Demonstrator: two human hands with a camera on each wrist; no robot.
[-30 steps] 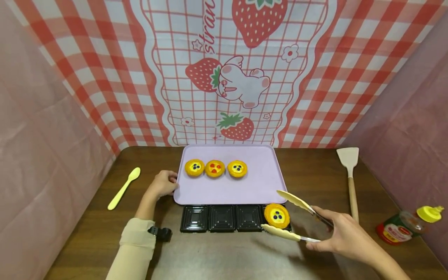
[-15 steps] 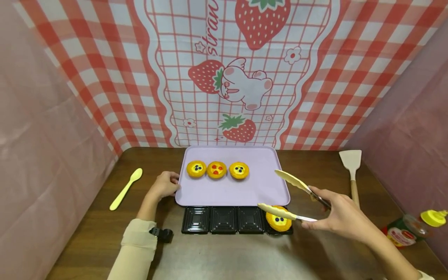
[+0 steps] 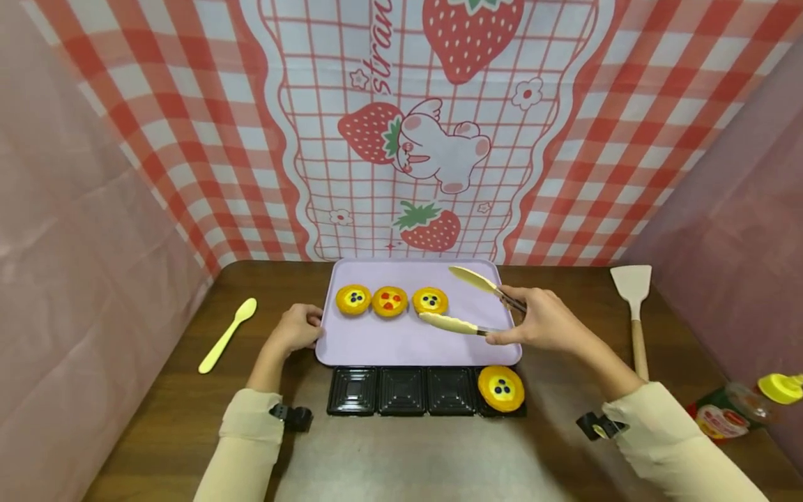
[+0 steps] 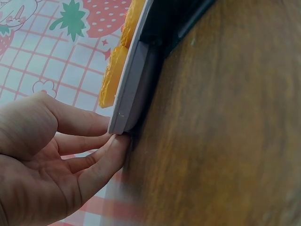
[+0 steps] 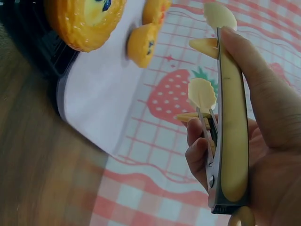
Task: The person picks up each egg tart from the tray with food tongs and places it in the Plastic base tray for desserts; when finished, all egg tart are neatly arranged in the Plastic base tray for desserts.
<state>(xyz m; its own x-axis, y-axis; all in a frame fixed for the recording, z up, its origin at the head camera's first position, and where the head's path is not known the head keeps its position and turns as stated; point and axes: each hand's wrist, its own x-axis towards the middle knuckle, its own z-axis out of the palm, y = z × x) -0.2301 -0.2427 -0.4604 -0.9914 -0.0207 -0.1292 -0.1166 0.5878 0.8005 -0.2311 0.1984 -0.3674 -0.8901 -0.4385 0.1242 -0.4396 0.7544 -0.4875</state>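
Observation:
My left hand [image 3: 297,328] pinches the left edge of the lilac tray [image 3: 376,341]; in the left wrist view, thumb and fingers meet at its rim [image 4: 126,110]. Three egg tarts stand in a row on the tray: a blueberry tart [image 3: 353,300] at left, a red-topped tart [image 3: 389,302] in the middle, another blueberry tart [image 3: 430,301] at right. My right hand [image 3: 544,319] holds cream-tipped tongs [image 3: 475,279] spread over the tray's right half, the near tip overlapping the right tart's lower edge. Nothing is between the tong tips. A larger-looking blueberry tart [image 3: 501,389] sits in the black container's rightmost compartment.
The black four-section container [image 3: 402,391] lies along the tray's front edge, its other compartments bare. A yellow spoon [image 3: 227,336] lies at left. At right are a spatula [image 3: 633,293] and a yellow-capped sauce bottle [image 3: 734,411]. A checked cloth [image 3: 401,139] hangs behind.
The right hand has carried the spread tongs up and left, from around the tart in the container to over the tray beside the right tart. The left hand stays at the tray's edge.

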